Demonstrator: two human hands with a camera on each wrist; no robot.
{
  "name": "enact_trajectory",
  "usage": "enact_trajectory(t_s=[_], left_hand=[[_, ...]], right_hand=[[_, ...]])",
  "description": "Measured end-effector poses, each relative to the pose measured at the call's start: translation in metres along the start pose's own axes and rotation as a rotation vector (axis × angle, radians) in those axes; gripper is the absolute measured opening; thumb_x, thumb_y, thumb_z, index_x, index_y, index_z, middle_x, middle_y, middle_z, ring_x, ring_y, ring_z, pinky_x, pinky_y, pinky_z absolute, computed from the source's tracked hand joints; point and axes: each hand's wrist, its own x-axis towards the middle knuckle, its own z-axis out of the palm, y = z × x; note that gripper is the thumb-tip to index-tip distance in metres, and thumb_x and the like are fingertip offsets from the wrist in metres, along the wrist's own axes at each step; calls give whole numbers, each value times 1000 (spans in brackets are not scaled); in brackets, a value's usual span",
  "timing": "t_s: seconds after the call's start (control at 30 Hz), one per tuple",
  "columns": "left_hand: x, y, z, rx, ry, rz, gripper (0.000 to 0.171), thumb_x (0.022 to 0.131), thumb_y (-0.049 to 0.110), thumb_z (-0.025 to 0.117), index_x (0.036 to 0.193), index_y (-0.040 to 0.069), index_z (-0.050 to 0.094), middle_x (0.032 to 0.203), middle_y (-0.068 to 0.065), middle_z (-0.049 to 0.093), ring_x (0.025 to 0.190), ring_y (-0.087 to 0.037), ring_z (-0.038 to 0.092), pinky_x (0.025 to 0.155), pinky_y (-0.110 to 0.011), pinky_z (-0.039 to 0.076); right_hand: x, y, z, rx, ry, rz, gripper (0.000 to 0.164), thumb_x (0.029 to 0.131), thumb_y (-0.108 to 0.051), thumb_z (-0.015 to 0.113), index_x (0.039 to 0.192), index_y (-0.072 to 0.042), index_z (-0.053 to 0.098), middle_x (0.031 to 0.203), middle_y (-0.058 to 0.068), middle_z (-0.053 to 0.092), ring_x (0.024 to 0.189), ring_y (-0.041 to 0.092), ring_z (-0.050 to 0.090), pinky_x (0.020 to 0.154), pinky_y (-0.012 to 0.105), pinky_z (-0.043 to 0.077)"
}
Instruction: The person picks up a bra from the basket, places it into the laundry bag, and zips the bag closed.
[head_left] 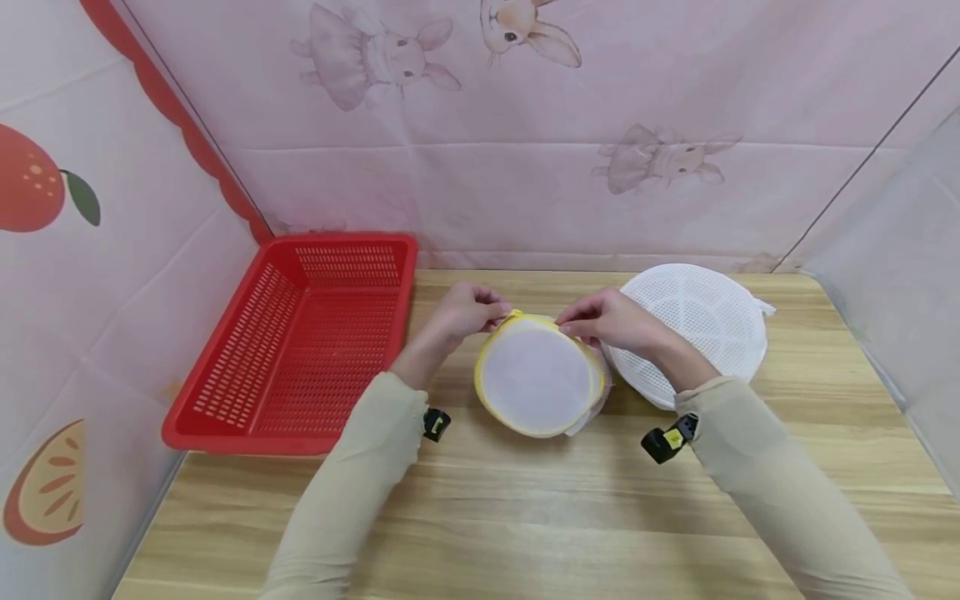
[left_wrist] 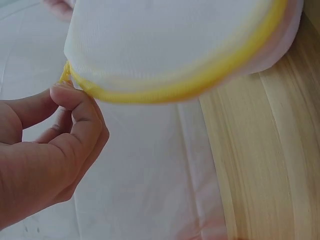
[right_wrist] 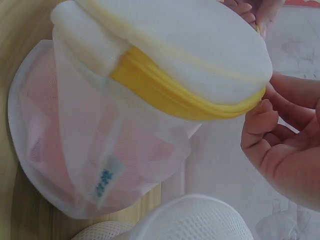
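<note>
A white mesh laundry bag (head_left: 536,379) with yellow trim is held up over the middle of the table, its round end facing me. At its far left edge, my left hand (head_left: 467,310) pinches a small yellow tab (left_wrist: 65,73) between thumb and fingers. My right hand (head_left: 617,322) pinches the yellow trim (right_wrist: 175,102) at the far right edge. Through the sheer side, something pink (right_wrist: 142,155) shows in the right wrist view, along with a pale label (right_wrist: 106,181) bearing blue print.
A red plastic basket (head_left: 288,446) with slotted walls stands on the left of the wooden table (head_left: 525,525). Beside my right forearm lies a round white mesh bag (head_left: 693,304) of coarser weave. A pink printed sheet (head_left: 510,200) hangs behind the table.
</note>
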Motion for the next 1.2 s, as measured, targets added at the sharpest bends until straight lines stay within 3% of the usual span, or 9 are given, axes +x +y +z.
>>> enact_trajectory(t_s=[0.27,0.47,0.83,1.2], left_hand=[[1,3,9,43,0,15,14,87,5,60,96,-6,61,79,-8,55,64,-12,51,58,-17,48],[-1,5,9,52,-4,17,12,88,5,60,94,-6,61,78,-8,55,64,-12,50,58,-17,48],[3,-9,-6,-15,10,-5,16,89,3,57,99,-9,59,75,-8,54,63,-11,49,57,-17,46],[3,-17,-17,-29,13,-26,17,88,2,58,101,-10,58,74,-7,53,63,-10,50,56,-17,47]], right_hand=[[2,-5,2,-1,-3,-17,13,83,-1,60,91,5,67,64,7,54,54,16,46,49,23,39],[1,-5,3,13,45,-21,10,82,1,58,86,7,65,64,6,55,53,14,48,49,27,43],[-9,0,-7,57,138,-9,11,82,2,57,86,10,62,68,7,57,56,13,53,56,31,49],[-19,11,-22,91,145,55,14,82,1,59,89,13,60,68,7,57,56,14,54,58,28,50]])
